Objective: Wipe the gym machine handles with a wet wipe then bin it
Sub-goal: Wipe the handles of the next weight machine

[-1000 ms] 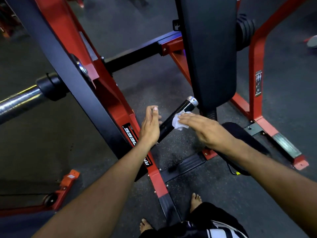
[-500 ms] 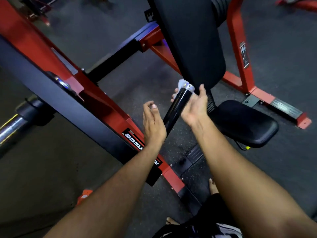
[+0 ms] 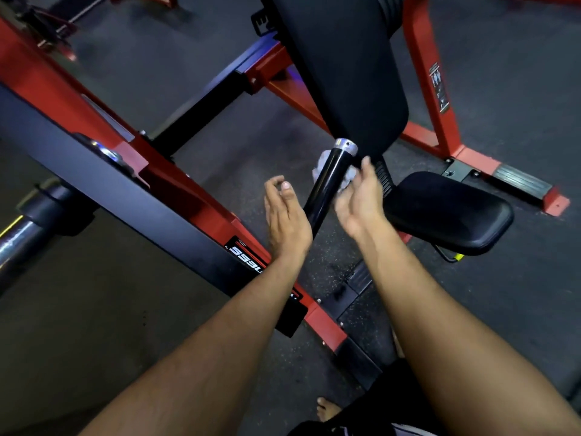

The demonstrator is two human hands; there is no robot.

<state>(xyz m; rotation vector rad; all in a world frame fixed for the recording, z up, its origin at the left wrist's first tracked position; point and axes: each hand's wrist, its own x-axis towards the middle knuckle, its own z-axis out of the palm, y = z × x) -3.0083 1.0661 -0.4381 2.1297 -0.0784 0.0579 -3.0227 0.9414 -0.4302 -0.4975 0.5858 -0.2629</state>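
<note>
White wipe (image 3: pixel 320 166) wraps the handle (image 3: pixel 327 184) under my right hand (image 3: pixel 358 199); my left hand (image 3: pixel 284 212) hovers loosely open. Wiping is underway; binning remains.

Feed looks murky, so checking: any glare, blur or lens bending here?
Head view: dim overall; glare streaks the chrome barbell sleeve and glossy black cylindrical handle; right hand and white wet wipe slightly motion-blurred; red steel frame bows from wide-angle distortion.

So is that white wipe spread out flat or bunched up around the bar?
Bunched up. The wet wipe shows crumpled on both sides of the black handle, wrapped behind it, with the right hand pressing it there.
</note>
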